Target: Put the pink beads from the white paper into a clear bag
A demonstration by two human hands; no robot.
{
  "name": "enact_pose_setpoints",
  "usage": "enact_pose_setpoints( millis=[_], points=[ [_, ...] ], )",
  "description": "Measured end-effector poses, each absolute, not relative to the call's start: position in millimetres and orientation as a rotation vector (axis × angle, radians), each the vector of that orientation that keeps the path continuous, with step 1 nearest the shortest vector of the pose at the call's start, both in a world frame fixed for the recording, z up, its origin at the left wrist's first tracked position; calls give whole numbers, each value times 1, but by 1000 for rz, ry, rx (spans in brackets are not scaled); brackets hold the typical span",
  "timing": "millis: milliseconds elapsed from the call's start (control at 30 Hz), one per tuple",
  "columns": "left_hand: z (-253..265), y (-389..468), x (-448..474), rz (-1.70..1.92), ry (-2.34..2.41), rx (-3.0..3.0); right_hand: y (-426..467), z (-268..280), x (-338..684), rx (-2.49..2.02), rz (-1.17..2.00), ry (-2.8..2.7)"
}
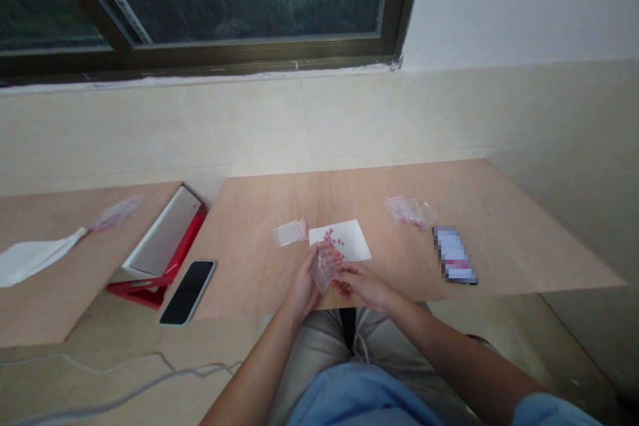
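Hands first: your left hand (303, 286) pinches a small clear plastic zip bag (323, 269) upright at the near edge of the pale wooden counter (499, 239), fingers closed on its side so that the mouth faces up. Your right hand (362, 285) sits just beside it, fingers curled loosely around what look like a few tiny pink pieces in the palm; whether any have already gone into the bag is too small to tell.

Just beyond your hands lies a white sheet of paper (349, 243), and a small scatter of pink beads (333, 237) rests on its left part, touching the sheet and near the bag's top. Judging by that, you are partway through: a share of the beads is in your right hand, and a loose cluster is left on the paper.

To the left of the sheet lies another small clear bag (290, 232), flat and apparently with nothing in it. To the right, well apart from the sheet, sits a clear bag with pink contents (407, 211), which reads as a lot already packed. Next to that lies a blurred dark rectangular device (454, 255).

Farther left, a black smartphone (188, 291) rests at the counter's corner, beside a red and white box (162, 246) leaning in the gap before a second wooden board (60, 293).
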State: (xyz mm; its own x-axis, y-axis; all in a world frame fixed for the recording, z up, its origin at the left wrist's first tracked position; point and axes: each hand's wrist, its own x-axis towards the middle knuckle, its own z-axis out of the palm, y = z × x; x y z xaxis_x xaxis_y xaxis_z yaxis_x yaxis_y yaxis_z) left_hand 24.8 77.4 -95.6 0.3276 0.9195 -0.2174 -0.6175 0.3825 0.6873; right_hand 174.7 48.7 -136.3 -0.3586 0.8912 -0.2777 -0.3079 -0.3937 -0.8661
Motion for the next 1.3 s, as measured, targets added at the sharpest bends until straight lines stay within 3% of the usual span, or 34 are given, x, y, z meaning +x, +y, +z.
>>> enact_pose_setpoints(
  millis=[1033,1167,1300],
  points=[
    [-88,76,21,1071,696,655,41,-139,171,-991,2004,-1057],
    [-89,88,8,1133,735,831,60,-146,188,-1103,1716,-1235],
    [-96,98,-5,1156,921,1210,85,-152,211,-1331,1084,-1507]
  ],
)
